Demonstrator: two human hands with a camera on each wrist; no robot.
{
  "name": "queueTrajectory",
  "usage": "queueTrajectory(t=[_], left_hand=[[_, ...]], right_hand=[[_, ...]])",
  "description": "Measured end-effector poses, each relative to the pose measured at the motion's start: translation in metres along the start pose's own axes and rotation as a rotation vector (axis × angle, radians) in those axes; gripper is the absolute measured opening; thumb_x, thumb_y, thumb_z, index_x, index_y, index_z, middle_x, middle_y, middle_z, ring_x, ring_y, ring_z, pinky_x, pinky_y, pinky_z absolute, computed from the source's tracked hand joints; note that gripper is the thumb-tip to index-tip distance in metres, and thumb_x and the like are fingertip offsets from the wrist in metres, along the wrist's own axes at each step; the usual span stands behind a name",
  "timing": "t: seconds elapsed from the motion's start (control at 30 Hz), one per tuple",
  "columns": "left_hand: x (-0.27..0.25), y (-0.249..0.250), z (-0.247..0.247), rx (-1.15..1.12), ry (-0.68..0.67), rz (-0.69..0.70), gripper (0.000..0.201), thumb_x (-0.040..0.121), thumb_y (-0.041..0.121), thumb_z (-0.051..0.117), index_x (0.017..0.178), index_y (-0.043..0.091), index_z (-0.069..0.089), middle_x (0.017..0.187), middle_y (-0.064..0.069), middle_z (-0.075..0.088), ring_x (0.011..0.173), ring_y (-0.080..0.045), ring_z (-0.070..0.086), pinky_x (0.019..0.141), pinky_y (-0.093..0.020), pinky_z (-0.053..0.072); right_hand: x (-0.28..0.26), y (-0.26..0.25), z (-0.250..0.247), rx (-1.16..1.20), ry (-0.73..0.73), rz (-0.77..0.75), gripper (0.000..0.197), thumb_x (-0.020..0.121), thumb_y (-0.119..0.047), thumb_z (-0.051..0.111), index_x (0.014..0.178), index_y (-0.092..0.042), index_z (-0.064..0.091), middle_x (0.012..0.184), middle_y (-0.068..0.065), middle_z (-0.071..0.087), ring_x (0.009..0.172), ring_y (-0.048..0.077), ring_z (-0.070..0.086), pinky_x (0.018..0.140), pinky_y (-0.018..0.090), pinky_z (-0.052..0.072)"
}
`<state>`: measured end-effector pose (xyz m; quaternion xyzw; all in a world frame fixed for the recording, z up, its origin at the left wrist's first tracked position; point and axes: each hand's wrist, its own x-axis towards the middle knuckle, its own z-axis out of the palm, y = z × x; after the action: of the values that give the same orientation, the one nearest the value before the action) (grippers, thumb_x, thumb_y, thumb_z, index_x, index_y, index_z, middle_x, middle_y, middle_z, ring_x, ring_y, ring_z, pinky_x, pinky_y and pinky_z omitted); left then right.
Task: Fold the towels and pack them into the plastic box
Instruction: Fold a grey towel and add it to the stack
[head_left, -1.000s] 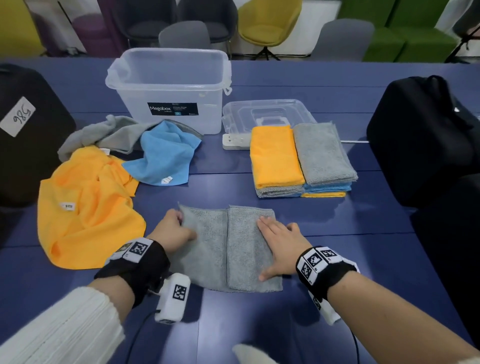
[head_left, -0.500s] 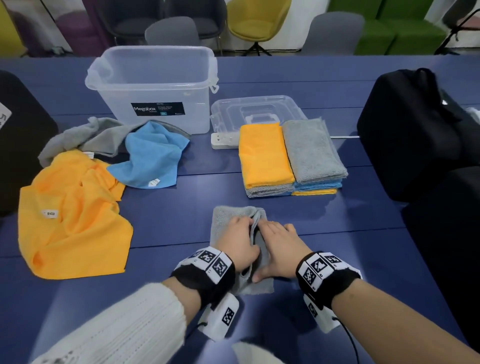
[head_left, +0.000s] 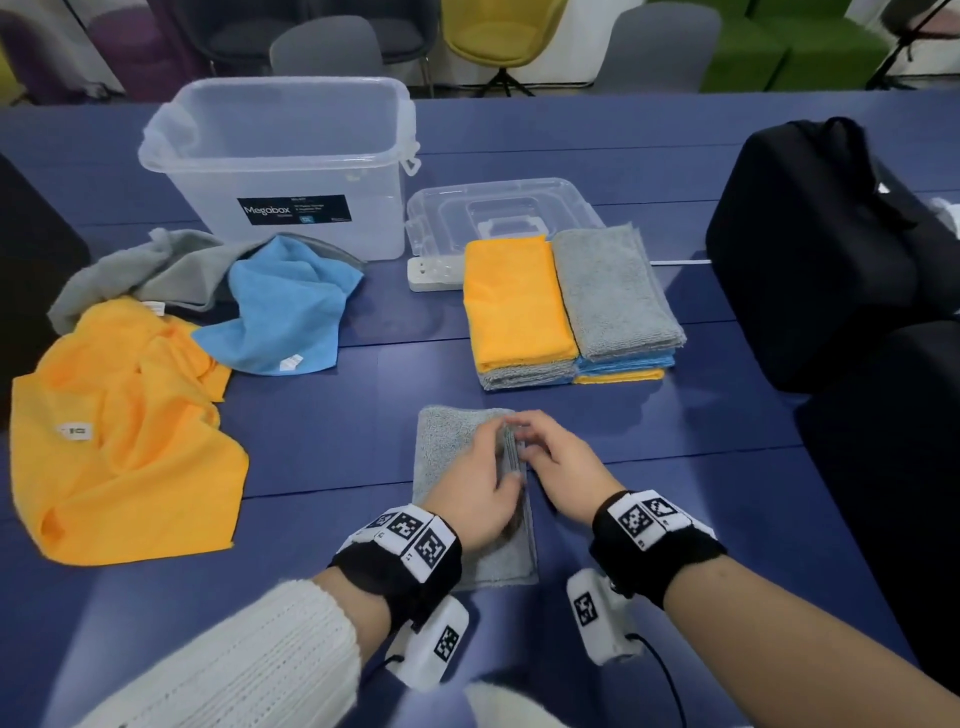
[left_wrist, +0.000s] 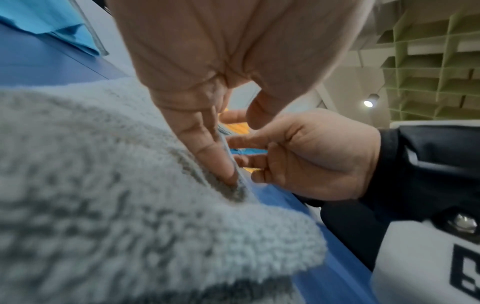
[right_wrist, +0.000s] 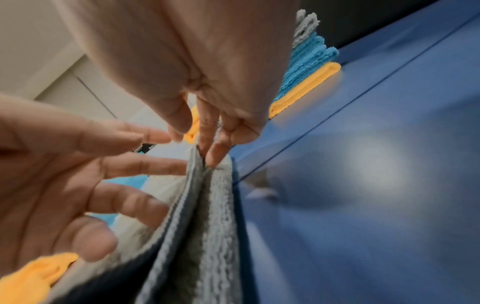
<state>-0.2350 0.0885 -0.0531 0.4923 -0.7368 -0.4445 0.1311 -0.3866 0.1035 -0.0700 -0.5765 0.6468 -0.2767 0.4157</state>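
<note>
Since a second ago the grey towel (head_left: 451, 457), low centre of the frame, has been folded narrow; left hand (head_left: 480, 486) presses it with straight fingers, right hand (head_left: 563, 470) pinches its right edge. Align edges squarely before flattening; plastic box (head_left: 291, 161) waits upper left

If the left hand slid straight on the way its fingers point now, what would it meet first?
The left hand lies on the folded grey towel, its fingers pointing up and right. Probably it meets the right hand, touching the same towel edge; farther along stands the folded towel stack.
</note>
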Motion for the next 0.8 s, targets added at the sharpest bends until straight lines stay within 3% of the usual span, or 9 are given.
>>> queueTrajectory(t=[0.07, 0.13, 0.27, 0.37, 0.47, 0.6, 0.7, 0.8], left_hand=[[-0.002, -0.005, -0.009, -0.083, 0.04, -0.032, 0.045, 0.098, 0.019, 0.044, 0.14, 0.022, 0.029, 0.131, -0.005, 0.056, 0.108, -0.018, 0.063, 0.096, -0.033, 0.046], [-0.003, -0.013, -0.022, -0.064, 0.113, -0.043, 0.03, 0.096, 0.017, 0.044, 0.126, 0.021, 0.041, 0.118, 0.001, 0.061, 0.084, -0.015, 0.067, 0.084, -0.035, 0.052], [-0.007, -0.038, -0.046, 0.149, 0.241, -0.024, 0.02, 0.084, 0.007, 0.057, 0.098, 0.022, 0.055, 0.102, 0.002, 0.053, 0.087, -0.013, 0.053, 0.079, -0.022, 0.039], [-0.009, -0.051, -0.053, 0.153, 0.215, -0.103, 0.027, 0.083, 0.013, 0.064, 0.106, 0.023, 0.054, 0.107, 0.0, 0.044, 0.09, -0.015, 0.052, 0.084, -0.024, 0.04], [-0.011, -0.055, -0.053, 0.078, 0.124, -0.135, 0.038, 0.083, 0.019, 0.069, 0.115, 0.028, 0.051, 0.114, 0.002, 0.038, 0.097, -0.014, 0.052, 0.092, -0.025, 0.041], [-0.011, -0.063, -0.047, 0.035, -0.027, -0.128, 0.055, 0.081, 0.017, 0.073, 0.13, 0.032, 0.054, 0.13, 0.002, 0.033, 0.12, -0.013, 0.042, 0.111, -0.029, 0.032], [-0.011, -0.066, -0.044, -0.01, -0.034, -0.136, 0.065, 0.078, 0.015, 0.076, 0.136, 0.028, 0.05, 0.136, 0.001, 0.03, 0.129, -0.013, 0.036, 0.115, -0.029, 0.027], [-0.011, -0.066, -0.044, 0.002, -0.049, -0.124, 0.077, 0.075, 0.017, 0.079, 0.141, 0.031, 0.043, 0.141, 0.001, 0.026, 0.132, -0.011, 0.032, 0.115, -0.026, 0.024]], right_hand=[[0.006, -0.006, 0.001, -0.08, -0.06, 0.009, 0.044, 0.095, -0.003, 0.041, 0.127, -0.029, 0.058, 0.129, -0.002, 0.058, 0.122, 0.013, 0.051, 0.105, 0.027, 0.038], [0.01, -0.007, 0.001, -0.18, -0.089, 0.053, 0.04, 0.095, -0.003, 0.041, 0.124, -0.021, 0.062, 0.13, 0.0, 0.058, 0.121, 0.015, 0.052, 0.102, 0.022, 0.037], [0.009, -0.006, 0.001, -0.119, 0.042, 0.141, 0.028, 0.091, -0.008, 0.049, 0.108, -0.02, 0.068, 0.115, -0.004, 0.065, 0.1, 0.012, 0.06, 0.086, 0.02, 0.046], [0.009, -0.004, 0.005, -0.108, 0.145, 0.154, 0.016, 0.083, -0.02, 0.067, 0.099, -0.019, 0.068, 0.1, -0.004, 0.066, 0.091, 0.012, 0.06, 0.082, 0.024, 0.047], [0.007, -0.004, 0.008, -0.191, 0.033, 0.178, 0.037, 0.074, -0.018, 0.077, 0.108, -0.02, 0.061, 0.105, -0.004, 0.059, 0.086, 0.012, 0.055, 0.078, 0.023, 0.045], [0.003, -0.006, 0.008, -0.342, -0.072, 0.103, 0.048, 0.079, -0.005, 0.065, 0.124, -0.017, 0.054, 0.127, -0.003, 0.049, 0.089, 0.011, 0.051, 0.083, 0.02, 0.042], [-0.001, -0.007, 0.006, -0.318, -0.062, 0.073, 0.052, 0.08, -0.003, 0.06, 0.128, -0.019, 0.05, 0.132, -0.005, 0.045, 0.088, 0.006, 0.045, 0.083, 0.022, 0.041], [-0.007, -0.005, 0.006, -0.337, -0.084, 0.054, 0.055, 0.081, -0.008, 0.062, 0.133, -0.019, 0.047, 0.137, -0.007, 0.041, 0.094, 0.016, 0.056, 0.088, 0.025, 0.043]])
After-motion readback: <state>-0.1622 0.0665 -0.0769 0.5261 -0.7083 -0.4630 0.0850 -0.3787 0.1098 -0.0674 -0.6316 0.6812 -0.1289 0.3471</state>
